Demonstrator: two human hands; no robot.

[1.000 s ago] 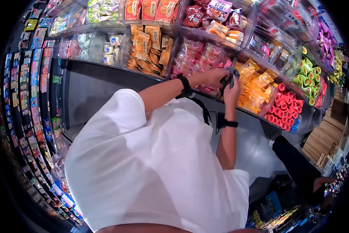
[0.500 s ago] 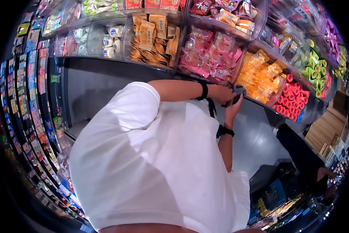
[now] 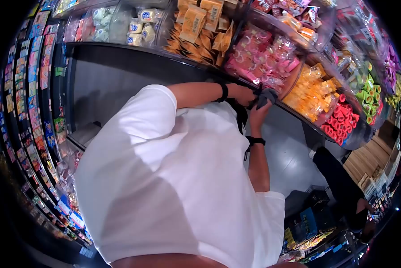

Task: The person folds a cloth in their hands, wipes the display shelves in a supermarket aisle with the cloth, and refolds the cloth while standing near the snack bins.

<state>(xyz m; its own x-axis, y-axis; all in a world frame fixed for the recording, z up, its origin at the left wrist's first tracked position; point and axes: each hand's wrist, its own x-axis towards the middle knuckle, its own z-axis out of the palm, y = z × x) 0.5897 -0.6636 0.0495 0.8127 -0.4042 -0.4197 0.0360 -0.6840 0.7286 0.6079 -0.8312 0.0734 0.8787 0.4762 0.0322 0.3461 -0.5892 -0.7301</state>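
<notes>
My left hand (image 3: 242,94) comes in from the left, a black band on its wrist. Its fingers are closed at a dark grey, crumpled, cloth-like item (image 3: 266,97). My right hand (image 3: 258,115) reaches up from below and grips the same item from its lower side; a black band is on that wrist too. Both hands are close together, just in front of the edge of the display bins. Behind them is a bin of pink packets (image 3: 263,58), and to the right a bin of yellow packets (image 3: 311,91).
Orange-brown packets (image 3: 196,33), white wrapped sweets (image 3: 141,27) and red-wrapped pieces (image 3: 342,119) fill nearby bins. Tall shelves of small packets (image 3: 33,102) stand at the left. Another person's dark-clothed leg (image 3: 336,172) is at the lower right, near a wooden surface (image 3: 372,152).
Both hands have drawn back from in front of the pink packets to the bin edge, with the grey item still between them. The bins have shifted in view.
</notes>
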